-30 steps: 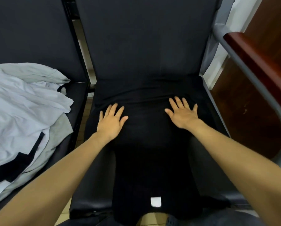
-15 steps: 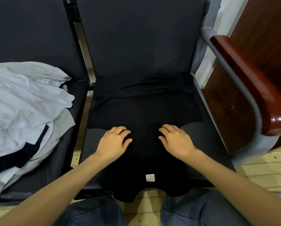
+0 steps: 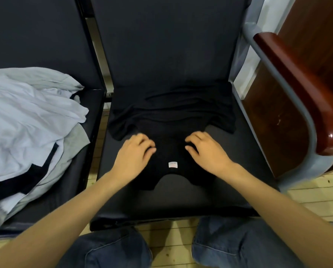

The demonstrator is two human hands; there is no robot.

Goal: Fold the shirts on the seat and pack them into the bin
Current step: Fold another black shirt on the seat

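Cloth of the black shirt: thin, limp, by the look of it light, with no stiffness of its own; likely to wrinkle and to slide on the smooth seat. Lies on the right-hand seat, neck opening toward the front edge, white label facing up, sleeves spread toward the left and right edges, lower part bunched in folds along the back edge under the backrest. Left hand and right hand on the upper part of the shirt, one at each side of the label, fingers curled down into the cloth and apparently pinching it; left one a little blurred. Best taken at the shoulders or at the sleeve ends, with both hands together, and pulled flat before any fold; a one-handed lift would probably collapse it into a heap. On the neighbouring seat to the left, pile of pale shirts, not yet folded. No bin in view.
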